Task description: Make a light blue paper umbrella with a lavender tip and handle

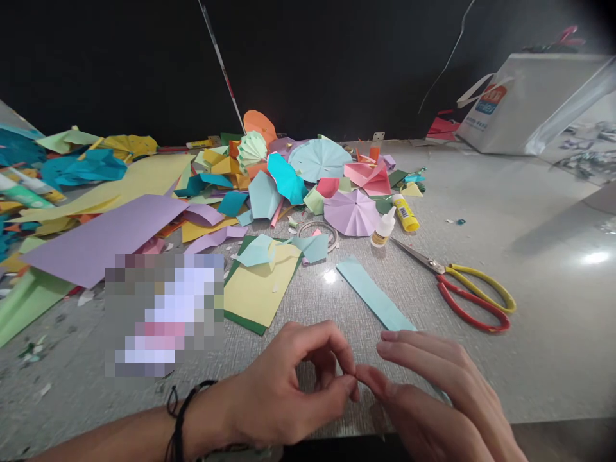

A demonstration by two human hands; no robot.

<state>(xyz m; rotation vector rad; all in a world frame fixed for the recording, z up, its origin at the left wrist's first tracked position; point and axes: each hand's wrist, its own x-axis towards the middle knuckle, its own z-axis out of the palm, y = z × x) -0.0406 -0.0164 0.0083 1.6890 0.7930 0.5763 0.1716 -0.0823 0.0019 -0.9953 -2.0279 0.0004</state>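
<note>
I am pinching with my left hand, thumb and forefinger closed together at the near end of a light blue paper strip; whether they actually grip the paper I cannot tell. My right hand is lying flat with fingers stretched out, covering that same end of the strip and touching my left fingertips. The strip is running away from my hands across the grey table. Beyond my right hand, scissors with yellow and red handles are lying. Further out sit a small glue bottle and a yellow glue stick, beside a heap of folded coloured paper.
</note>
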